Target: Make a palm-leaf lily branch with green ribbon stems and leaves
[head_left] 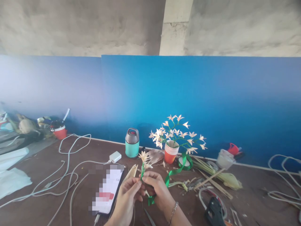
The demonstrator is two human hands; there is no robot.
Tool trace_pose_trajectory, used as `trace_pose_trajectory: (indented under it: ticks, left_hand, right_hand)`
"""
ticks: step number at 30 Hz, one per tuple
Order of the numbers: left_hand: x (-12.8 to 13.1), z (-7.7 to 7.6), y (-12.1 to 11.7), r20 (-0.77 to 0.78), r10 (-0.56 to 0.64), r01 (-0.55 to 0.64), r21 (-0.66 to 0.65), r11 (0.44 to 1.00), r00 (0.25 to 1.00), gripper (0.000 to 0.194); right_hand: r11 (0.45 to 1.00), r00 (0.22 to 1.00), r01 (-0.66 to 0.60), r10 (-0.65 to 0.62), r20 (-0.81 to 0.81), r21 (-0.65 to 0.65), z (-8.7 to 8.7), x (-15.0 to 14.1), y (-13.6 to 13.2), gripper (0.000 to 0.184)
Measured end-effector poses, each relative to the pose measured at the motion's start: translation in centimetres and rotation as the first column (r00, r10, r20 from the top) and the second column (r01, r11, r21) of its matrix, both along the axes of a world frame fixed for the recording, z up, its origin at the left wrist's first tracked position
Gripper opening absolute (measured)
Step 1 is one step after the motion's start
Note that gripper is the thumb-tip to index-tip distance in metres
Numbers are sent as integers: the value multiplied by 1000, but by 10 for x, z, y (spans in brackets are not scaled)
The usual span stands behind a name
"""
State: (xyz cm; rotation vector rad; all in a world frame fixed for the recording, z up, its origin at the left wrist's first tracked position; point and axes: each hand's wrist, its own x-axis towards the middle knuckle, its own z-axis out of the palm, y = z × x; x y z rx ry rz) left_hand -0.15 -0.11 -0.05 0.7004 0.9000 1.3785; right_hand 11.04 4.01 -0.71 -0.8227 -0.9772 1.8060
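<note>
Between the fingertips of both hands stands a small artificial flower stem (142, 169) with pale cream blossoms at its top. My left hand (128, 196) pinches the green stem from the left. From the right, my right hand (157, 186) closes on the stem and on green ribbon (167, 180), which runs back to a roll (184, 161). A short ribbon end hangs below the fingers, beside another small pale bloom. A pale dried husk (131, 172) lies just behind my left hand. Beyond the hands, a red-and-white paper cup (171, 153) holds a spray of similar flowers (177, 135).
Left of my hands lies a phone (108, 190) with a cable. A white charger (115, 157) and looping cables cover the left side. A teal flask (132, 144) stands near the blue panel (188, 91). Plant stalks (204, 166) and a black glue gun (215, 210) lie right.
</note>
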Motion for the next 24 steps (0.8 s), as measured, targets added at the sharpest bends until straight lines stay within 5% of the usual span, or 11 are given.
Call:
trace_pose_trajectory:
  ticks: [8, 15, 19, 24]
  left_hand:
    - [1, -4, 1, -24, -18, 18, -9, 1000, 1000, 18]
    - [-6, -3, 5, -13, -159, 157, -96, 983, 987, 20]
    - [-8, -1, 5, 105, -213, 226, -143, 963, 972, 16]
    - [-11, -1, 2, 386, -253, 355, -220, 909, 887, 10]
  right_hand:
    - [998, 997, -6, 1, 73, 64, 5, 6, 2, 15]
    - [989, 983, -77, 54, 176, 125, 13, 18, 3, 28]
    - [977, 978, -113, 77, 196, 180, 9, 21, 6, 32]
    - [985, 992, -125, 122, 30, 118, -2, 18, 5, 32]
